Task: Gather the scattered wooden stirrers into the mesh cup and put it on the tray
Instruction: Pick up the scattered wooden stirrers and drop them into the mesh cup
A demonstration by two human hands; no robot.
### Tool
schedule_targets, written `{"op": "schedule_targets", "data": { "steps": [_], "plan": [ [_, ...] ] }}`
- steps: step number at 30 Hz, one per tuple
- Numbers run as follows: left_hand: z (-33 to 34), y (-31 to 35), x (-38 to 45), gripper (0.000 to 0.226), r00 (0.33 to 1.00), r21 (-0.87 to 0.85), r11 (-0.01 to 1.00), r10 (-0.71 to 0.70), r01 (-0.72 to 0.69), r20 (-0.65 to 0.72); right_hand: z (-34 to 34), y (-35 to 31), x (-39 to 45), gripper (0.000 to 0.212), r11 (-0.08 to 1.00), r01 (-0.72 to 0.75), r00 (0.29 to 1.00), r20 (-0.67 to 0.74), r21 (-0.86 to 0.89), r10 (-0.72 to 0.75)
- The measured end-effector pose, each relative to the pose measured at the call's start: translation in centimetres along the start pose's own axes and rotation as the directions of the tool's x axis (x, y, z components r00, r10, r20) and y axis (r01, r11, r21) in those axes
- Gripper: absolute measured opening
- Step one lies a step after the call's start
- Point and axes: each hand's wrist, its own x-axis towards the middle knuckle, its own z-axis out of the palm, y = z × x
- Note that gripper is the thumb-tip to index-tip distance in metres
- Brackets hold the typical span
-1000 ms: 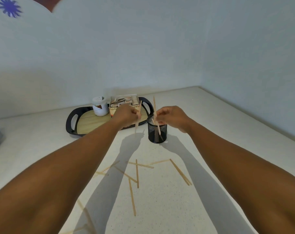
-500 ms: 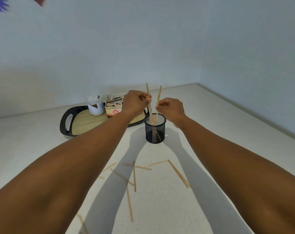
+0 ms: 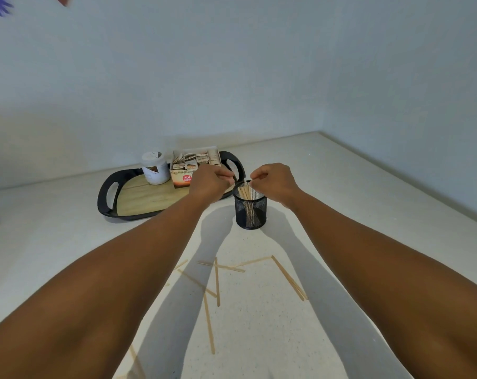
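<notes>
Both hands, left hand (image 3: 208, 179) and right hand (image 3: 275, 179), pinch stirrers into the mesh cup (image 3: 250, 207); next I must collect the loose stirrers (image 3: 217, 280).

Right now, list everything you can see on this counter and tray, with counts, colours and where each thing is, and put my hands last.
mesh cup: one, black, on the counter just right of the tray, not on it
stirrers in the cup: several, pale wood, standing upright; exact count unclear
scattered stirrers: about nine visible, pale wood, flat on the counter in front of the cup, some crossing
tray: one, black rim with wood-look base, back left of the cup
jar: one, white, on the tray
box of packets: one, white with a red label, on the tray
counter: one, pale speckled
left hand: fingers curled, above the cup's left rim
right hand: fingertips pinched over the cup
</notes>
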Motion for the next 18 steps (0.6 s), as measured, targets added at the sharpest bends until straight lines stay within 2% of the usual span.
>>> {"op": "schedule_targets", "data": {
  "steps": [6,9,12,14,16,18],
  "plan": [
    [-0.4,-1.5,-1.9,0.012,0.998,0.094,0.994,-0.056,0.052,0.042,0.9,-0.6,-1.4,0.018,0.997,0.069,0.994,0.088,-0.044,-0.065],
    [-0.7,-1.8,-2.9,0.012,0.989,0.21,0.974,-0.108,0.084,0.105,1.4,-0.6,-2.4,0.017,0.993,0.087,0.985,0.158,-0.075,-0.074],
    [-0.7,-2.1,-3.8,0.041,0.962,0.474,0.872,-0.222,0.122,0.162,1.4,-0.6,-3.7,0.015,0.988,0.102,0.971,0.227,-0.119,-0.073],
    [-1.0,-2.2,-4.6,0.059,0.925,0.626,0.769,-0.319,0.125,0.207,1.2,-0.8,-4.3,0.012,0.971,0.124,0.952,0.299,-0.203,-0.06],
    [-1.3,-2.1,-5.7,0.067,0.853,0.67,0.723,-0.446,0.165,0.271,1.2,-0.8,-4.7,0.006,0.905,0.161,0.912,0.409,-0.394,0.016],
    [-1.5,-2.0,-6.6,0.081,0.766,0.664,0.709,-0.557,0.239,0.319,1.3,-0.7,-5.2,0.019,0.805,0.214,0.869,0.484,-0.553,0.102]
  ]
}}
